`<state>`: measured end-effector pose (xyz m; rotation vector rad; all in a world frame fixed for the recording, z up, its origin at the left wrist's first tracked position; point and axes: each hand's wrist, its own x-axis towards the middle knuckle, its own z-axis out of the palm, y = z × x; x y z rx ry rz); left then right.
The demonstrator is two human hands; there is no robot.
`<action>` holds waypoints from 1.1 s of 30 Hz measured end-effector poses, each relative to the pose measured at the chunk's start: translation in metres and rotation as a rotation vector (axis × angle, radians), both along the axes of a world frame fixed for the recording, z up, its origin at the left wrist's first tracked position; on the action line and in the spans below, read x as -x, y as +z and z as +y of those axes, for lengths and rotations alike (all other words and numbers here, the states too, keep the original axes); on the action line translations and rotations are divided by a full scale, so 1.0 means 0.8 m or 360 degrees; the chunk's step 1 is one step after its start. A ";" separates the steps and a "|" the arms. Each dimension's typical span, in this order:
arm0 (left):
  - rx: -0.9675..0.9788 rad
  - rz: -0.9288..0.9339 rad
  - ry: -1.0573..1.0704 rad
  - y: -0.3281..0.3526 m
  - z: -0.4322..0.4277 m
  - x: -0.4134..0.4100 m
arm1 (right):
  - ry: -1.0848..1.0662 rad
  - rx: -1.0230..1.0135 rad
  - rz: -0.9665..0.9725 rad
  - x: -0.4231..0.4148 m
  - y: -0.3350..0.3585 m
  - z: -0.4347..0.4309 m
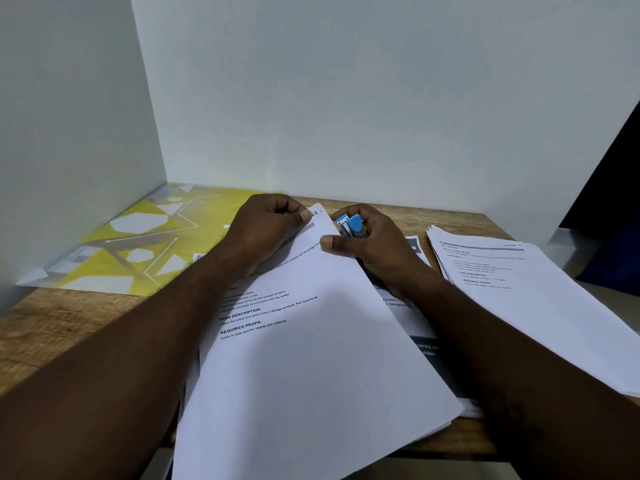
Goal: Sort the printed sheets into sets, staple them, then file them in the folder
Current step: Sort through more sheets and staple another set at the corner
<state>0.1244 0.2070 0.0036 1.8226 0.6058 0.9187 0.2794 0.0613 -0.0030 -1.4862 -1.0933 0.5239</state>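
Observation:
A set of white printed sheets (311, 358) lies tilted across the middle of the wooden desk (52, 323). My left hand (266, 230) pinches the set's far top corner. My right hand (367, 240) grips a small blue stapler (350, 226) right beside that corner, thumb pressing on the paper's edge. More printed sheets, some with dark bands (426, 351), lie under the set. A second stack of printed sheets (519, 292) rests on the right. A yellow patterned plastic folder (138, 244) lies flat at the far left.
White partition walls (346, 98) close off the desk at the back and left. The desk's front edge runs just under the papers. A dark blue surface (609, 237) shows beyond the right partition.

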 end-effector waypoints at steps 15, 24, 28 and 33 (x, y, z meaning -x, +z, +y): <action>-0.0382 0.0086 -0.0003 0.003 -0.008 0.000 | -0.0110 -0.0037 -0.0126 -0.003 0.011 -0.010; -0.0525 0.0163 -0.0054 0.005 -0.012 -0.003 | -0.0052 -0.0023 -0.0318 0.001 0.007 -0.008; -0.0507 0.0155 -0.0058 0.005 -0.011 -0.003 | -0.0035 -0.0032 -0.0332 0.001 0.007 -0.008; -0.0513 0.0153 -0.0034 0.007 -0.011 -0.001 | -0.0022 -0.0027 -0.0365 0.000 0.009 -0.011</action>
